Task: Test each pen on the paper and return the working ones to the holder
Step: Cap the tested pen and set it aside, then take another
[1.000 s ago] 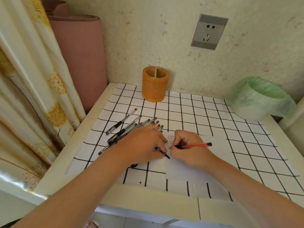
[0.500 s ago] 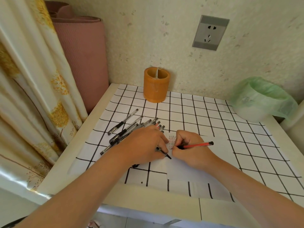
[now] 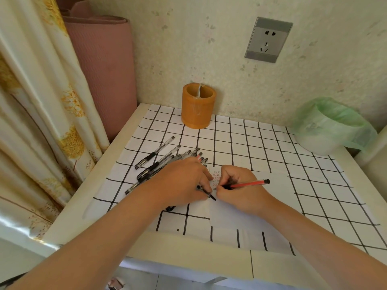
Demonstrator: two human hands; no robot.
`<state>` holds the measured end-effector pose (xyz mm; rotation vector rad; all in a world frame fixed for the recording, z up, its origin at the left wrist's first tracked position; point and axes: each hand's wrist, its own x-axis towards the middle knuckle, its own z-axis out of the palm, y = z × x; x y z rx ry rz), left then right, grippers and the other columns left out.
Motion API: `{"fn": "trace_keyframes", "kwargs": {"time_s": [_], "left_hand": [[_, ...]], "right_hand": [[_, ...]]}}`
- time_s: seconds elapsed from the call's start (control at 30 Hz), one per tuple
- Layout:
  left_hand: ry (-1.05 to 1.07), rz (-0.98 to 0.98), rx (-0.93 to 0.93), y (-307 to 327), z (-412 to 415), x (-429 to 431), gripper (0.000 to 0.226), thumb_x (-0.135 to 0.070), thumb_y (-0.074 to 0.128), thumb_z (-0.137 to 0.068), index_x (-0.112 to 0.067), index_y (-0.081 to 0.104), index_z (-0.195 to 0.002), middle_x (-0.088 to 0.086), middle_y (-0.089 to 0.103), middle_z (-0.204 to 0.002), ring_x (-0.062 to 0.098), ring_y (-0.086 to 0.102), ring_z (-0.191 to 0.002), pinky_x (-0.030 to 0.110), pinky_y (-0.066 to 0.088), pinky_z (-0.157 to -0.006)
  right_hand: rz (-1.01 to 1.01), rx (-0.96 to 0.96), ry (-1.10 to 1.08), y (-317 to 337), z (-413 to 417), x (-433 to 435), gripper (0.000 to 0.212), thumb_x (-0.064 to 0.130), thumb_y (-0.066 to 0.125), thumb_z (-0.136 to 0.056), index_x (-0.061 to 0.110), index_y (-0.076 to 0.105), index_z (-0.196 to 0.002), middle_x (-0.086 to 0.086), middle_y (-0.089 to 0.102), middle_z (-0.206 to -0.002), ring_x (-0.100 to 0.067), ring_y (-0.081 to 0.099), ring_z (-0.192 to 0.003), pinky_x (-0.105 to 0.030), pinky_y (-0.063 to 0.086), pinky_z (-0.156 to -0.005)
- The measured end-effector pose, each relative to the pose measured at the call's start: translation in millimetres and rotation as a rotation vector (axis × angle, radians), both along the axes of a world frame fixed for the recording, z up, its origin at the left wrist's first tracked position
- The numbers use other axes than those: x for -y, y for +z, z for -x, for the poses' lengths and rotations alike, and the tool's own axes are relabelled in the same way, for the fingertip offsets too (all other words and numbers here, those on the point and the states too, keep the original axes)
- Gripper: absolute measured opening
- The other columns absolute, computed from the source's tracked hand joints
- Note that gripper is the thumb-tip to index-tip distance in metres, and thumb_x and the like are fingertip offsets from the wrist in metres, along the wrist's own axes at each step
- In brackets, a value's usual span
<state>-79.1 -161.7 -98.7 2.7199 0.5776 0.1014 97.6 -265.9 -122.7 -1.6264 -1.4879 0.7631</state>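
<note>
My right hand [image 3: 238, 187] grips a red pen [image 3: 249, 183] with its tip down on a white sheet of paper [image 3: 236, 214], beside small rows of written marks [image 3: 216, 176]. My left hand [image 3: 180, 181] lies flat at the paper's left edge and holds a black pen [image 3: 206, 193] between its fingers, tip pointing right. A pile of several black pens [image 3: 163, 164] lies under and left of that hand. One more black pen [image 3: 155, 152] sits apart, further left. The orange pen holder [image 3: 198, 106] stands at the back by the wall.
A black-and-white grid cloth [image 3: 272, 147] covers the small table. A bin with a green bag [image 3: 328, 126] stands at the back right. A rolled pink mat [image 3: 104, 65] and a curtain [image 3: 37, 97] crowd the left side. A wall socket [image 3: 268, 39] is above.
The hands stay in place on the paper; the right hand's red pen shifts only slightly as it writes. The camera has tilted a little.
</note>
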Motion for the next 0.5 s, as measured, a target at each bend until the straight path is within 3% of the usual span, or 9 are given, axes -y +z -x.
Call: {"fn": "trace_keyframes", "kwargs": {"time_s": [0.17, 0.3, 0.5], "left_hand": [[0.006, 0.000, 0.002, -2.3, -0.1, 0.0, 0.018, -0.045, 0.067, -0.089, -0.045, 0.074, -0.105, -0.027, 0.059, -0.130, 0.002, 0.035, -0.131, 0.029, 0.037, -0.104], [0.012, 0.005, 0.014, -4.3, -0.1, -1.1, 0.018, -0.045, 0.067, -0.088, -0.044, 0.075, -0.104, -0.027, 0.059, -0.129, 0.001, 0.034, -0.132, 0.033, 0.037, -0.106], [-0.014, 0.010, 0.040, -3.2, 2.1, -5.5, 0.019, -0.044, 0.065, -0.090, -0.041, 0.074, -0.106, -0.024, 0.059, -0.129, 0.002, 0.039, -0.127, 0.032, 0.039, -0.106]], "right_hand": [[0.012, 0.011, -0.002, 1.2, -0.4, 0.2, 0.017, 0.007, 0.065, -0.071, 0.009, 0.049, -0.065, 0.002, 0.048, -0.057, -0.007, 0.039, -0.051, -0.026, 0.031, -0.047], [0.012, 0.010, -0.011, 1.8, -0.6, 0.9, 0.021, 0.000, 0.067, -0.073, 0.007, 0.049, -0.065, 0.004, 0.049, -0.057, -0.008, 0.040, -0.052, -0.025, 0.031, -0.047], [-0.036, -0.323, -0.255, 10.7, -3.6, -2.3, 0.007, -0.002, 0.065, -0.089, 0.004, 0.062, -0.087, -0.009, 0.068, -0.068, -0.018, 0.054, -0.051, -0.025, 0.039, -0.041]]}}
